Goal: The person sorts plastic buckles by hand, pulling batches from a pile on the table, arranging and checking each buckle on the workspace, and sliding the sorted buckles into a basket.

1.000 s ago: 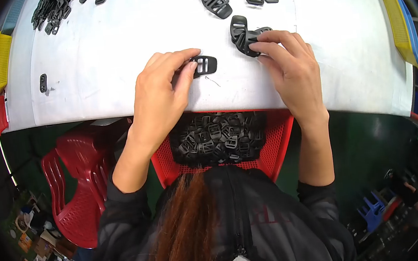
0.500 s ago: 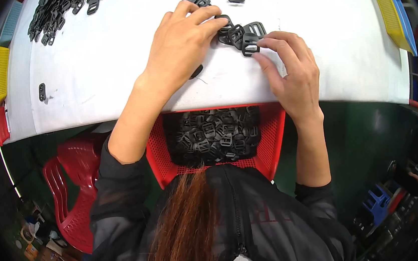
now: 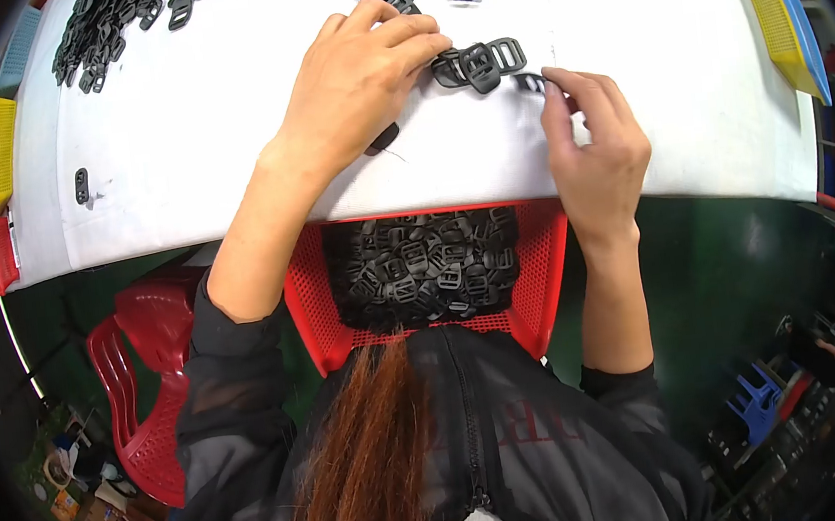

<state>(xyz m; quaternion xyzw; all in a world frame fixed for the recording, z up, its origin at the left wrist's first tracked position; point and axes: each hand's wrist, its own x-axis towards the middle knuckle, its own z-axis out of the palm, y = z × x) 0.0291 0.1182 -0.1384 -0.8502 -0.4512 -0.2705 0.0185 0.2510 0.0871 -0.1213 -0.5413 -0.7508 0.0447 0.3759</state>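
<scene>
Left hand (image 3: pixel 359 75): palm down on the white table (image 3: pixel 196 151), fingers spread flat, tips touching a small cluster of black plastic buckles (image 3: pixel 479 59). One buckle (image 3: pixel 383 140) lies partly under the palm.
Right hand (image 3: pixel 595 143): just right of the cluster, fingertips pinched on a single buckle (image 3: pixel 533 82).
Red basket (image 3: pixel 541 289): below the near table edge, filled with buckles.
Further buckle heap (image 3: pixel 103 24): far left.
</scene>
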